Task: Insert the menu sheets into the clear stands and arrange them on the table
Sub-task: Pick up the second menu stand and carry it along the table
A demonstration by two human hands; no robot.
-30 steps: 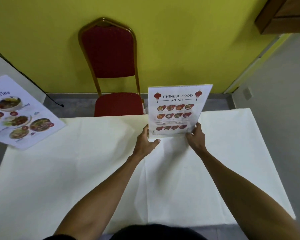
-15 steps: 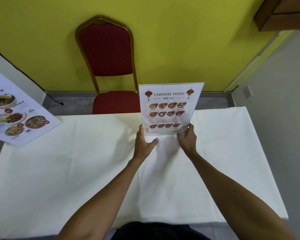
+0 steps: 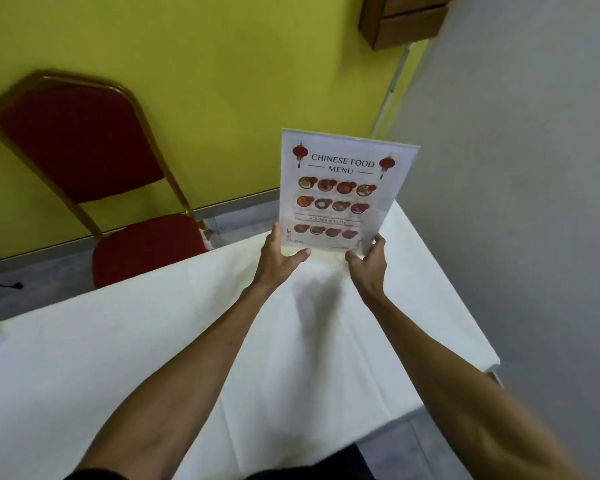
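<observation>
A clear stand point(image 3: 340, 192) holding a "Chinese Food Menu" sheet stands upright near the far right corner of the white-clothed table point(image 3: 153, 348). My left hand point(image 3: 278, 256) grips its lower left corner, thumb across the front. On the lower right corner my right hand point(image 3: 368, 263) has hold of it. I cannot tell whether the stand's base touches the cloth, as my hands hide it. The other menu sheet is out of view.
A red chair point(image 3: 84, 150) with a gold frame stands behind the table at the left, against a yellow wall. A grey wall point(image 3: 534, 202) runs close along the table's right edge. A wooden box point(image 3: 402, 19) hangs high on the wall.
The view has swung to the right and tilted. The stand with the menu has moved toward the table's far right corner, both hands keeping hold. The Thai menu sheet at the left has left the view.
</observation>
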